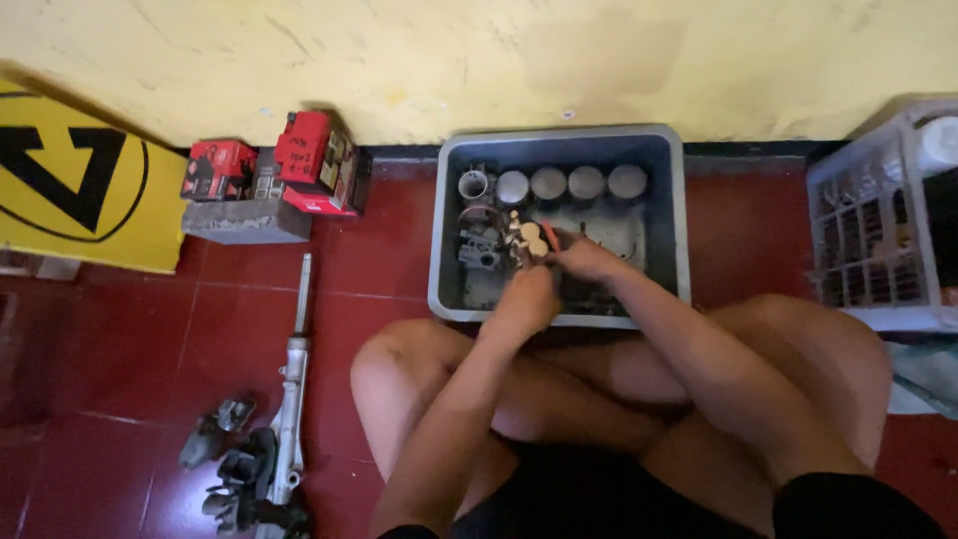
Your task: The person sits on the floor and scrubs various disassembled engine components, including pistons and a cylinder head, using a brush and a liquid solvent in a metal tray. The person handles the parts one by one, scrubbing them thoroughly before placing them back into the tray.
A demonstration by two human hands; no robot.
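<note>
Knees crossed at six o'clock, both hands, left hand (pixel 526 296) and right hand (pixel 584 258), grip a small pale metal engine part (pixel 526 240) over the grey plastic tub (pixel 681 215); probably stiff, heavy, oily, so hold its body.

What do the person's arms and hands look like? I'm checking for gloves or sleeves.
Both arms are bare to the upper arm, with no sleeves over the forearms. The left hand and right hand are bare: no gloves. No watch or band shows at the wrists, though the picture is blurred. Dark clothing shows at the bottom edge.
</note>
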